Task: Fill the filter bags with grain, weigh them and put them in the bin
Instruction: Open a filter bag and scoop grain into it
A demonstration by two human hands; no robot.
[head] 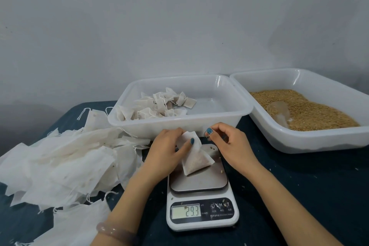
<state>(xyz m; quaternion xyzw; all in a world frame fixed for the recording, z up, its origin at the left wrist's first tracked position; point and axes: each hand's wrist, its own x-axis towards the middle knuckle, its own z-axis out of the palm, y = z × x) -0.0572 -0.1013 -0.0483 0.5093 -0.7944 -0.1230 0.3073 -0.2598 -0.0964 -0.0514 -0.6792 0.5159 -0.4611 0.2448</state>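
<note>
Scale (199,182) at the middle of the tabletop's near edge, display showing 29.3. Judgement: the reading can't be trusted while fingers bear on the bag, so close the neck, let go fully, let the digits settle, and brush stray grains off the platform. Filter bag (196,161) sits on the scale platform: white, thin, its lower part swollen with tan grain, its top folded over. Left hand (169,146) pinches that top. Right hand (229,144) just beside it, fingers curled, thumb and forefinger pinched; drawstring between them not confirmable. Bin (179,125) behind, filled bags (157,106) heaped in its left half.
</note>
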